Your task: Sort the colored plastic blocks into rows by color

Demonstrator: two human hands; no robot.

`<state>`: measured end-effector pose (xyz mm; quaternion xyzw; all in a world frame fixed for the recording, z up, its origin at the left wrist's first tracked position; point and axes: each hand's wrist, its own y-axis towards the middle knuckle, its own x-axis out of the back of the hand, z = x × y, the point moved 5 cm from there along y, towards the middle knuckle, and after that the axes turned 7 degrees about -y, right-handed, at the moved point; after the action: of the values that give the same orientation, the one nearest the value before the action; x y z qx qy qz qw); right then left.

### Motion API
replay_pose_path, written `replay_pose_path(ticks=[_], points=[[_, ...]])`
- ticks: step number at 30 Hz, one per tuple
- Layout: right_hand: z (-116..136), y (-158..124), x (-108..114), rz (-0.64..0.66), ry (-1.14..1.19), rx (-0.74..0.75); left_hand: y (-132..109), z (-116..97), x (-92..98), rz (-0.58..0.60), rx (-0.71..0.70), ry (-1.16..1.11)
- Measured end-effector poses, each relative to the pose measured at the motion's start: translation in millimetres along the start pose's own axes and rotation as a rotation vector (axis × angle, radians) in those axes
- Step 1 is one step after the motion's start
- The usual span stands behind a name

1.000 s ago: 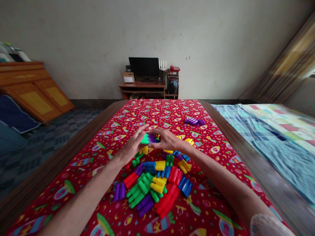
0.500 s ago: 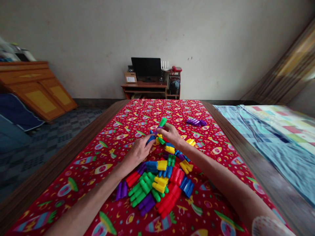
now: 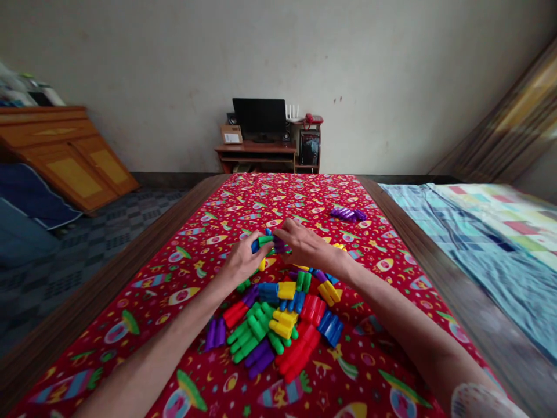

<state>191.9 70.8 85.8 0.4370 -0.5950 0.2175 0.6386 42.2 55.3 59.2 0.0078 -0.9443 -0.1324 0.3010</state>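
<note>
Over the far end of a pile of plastic building blocks, my two hands meet. My left hand [image 3: 244,259] is closed round a green block [image 3: 265,239], and a bit of a blue block [image 3: 255,247] shows by its fingertips. My right hand [image 3: 307,244] pinches a purple block [image 3: 281,245] right beside the green one; whether the two are joined I cannot tell. Nearer me lie green blocks [image 3: 249,332], red blocks [image 3: 299,352], a yellow block [image 3: 283,323] and a dark blue block [image 3: 331,329]. My right hand hides part of the pile.
Several purple blocks [image 3: 348,214] lie apart at the far right of the red patterned tablecloth [image 3: 287,194]. Beyond the table stands a desk [image 3: 256,150] with a monitor [image 3: 259,119]. A bed [image 3: 470,232] is at the right, a wooden cabinet [image 3: 73,157] at the left.
The green and purple piece in my right hand has come down and left. Its green end is now at my left hand. My right hand has turned palm down over the pile.
</note>
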Motion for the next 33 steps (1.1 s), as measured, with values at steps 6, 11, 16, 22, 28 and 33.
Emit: replay_pose_path(ticks=[6, 11, 16, 22, 28, 33], points=[[-37, -4, 13, 0.022, -0.108, -0.081, 2, 7, 9.4, -0.042, 0.041, -0.048], [-104, -26, 16, 0.075, -0.186, -0.323, 4, 6, 0.9, 0.135, -0.095, 0.108], [-155, -66, 18, 0.105, -0.278, -0.646, 2, 5, -14.2, 0.176, -0.157, 0.048], [-184, -104, 5, 0.135, -0.291, -0.723, 6, 9, -3.7, 0.058, -0.2, 0.044], [-192, -112, -19, 0.23, -0.271, -0.692, 10, 19, 4.2, -0.004, -0.196, 0.064], [-194, -112, -23, 0.209, -0.263, -0.671, 12, 38, 0.1, -0.011, -0.155, -0.025]])
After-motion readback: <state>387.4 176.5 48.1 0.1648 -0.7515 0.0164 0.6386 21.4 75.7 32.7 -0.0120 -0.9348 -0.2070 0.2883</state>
